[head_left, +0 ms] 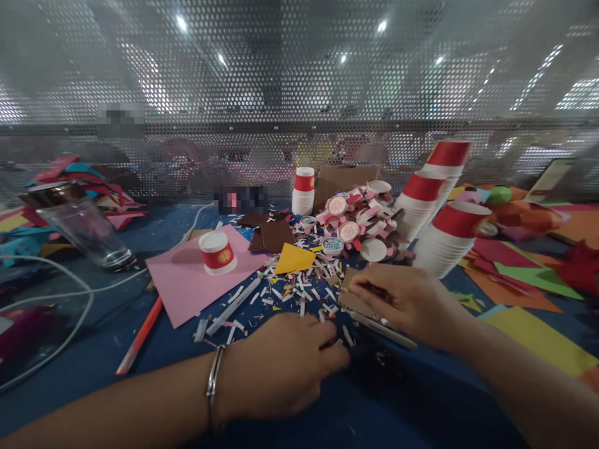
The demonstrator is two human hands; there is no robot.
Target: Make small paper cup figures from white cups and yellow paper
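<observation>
My left hand [285, 365], with a silver bangle at the wrist, is low over the blue table near the middle. Its fingers curl inward beside white paper scraps [306, 293]; whatever they hold is hidden. To the right, my right hand [409, 302] is closed in a pinch above a brown cardboard piece [353, 302]. I cannot make out anything between its fingertips. Under that hand lies a long, thin flat strip [386, 330]. A yellow paper piece [296, 259] rests among the scraps, just beyond both hands.
An upside-down paper cup [218, 252] stands on pink paper [175, 280]. Cut cup pieces [349, 232] are heaped ahead, beside leaning cup stacks [444, 240]. A glass tumbler [88, 231] tilts at left near a white cable [88, 305]. Coloured paper [538, 337] lies at right.
</observation>
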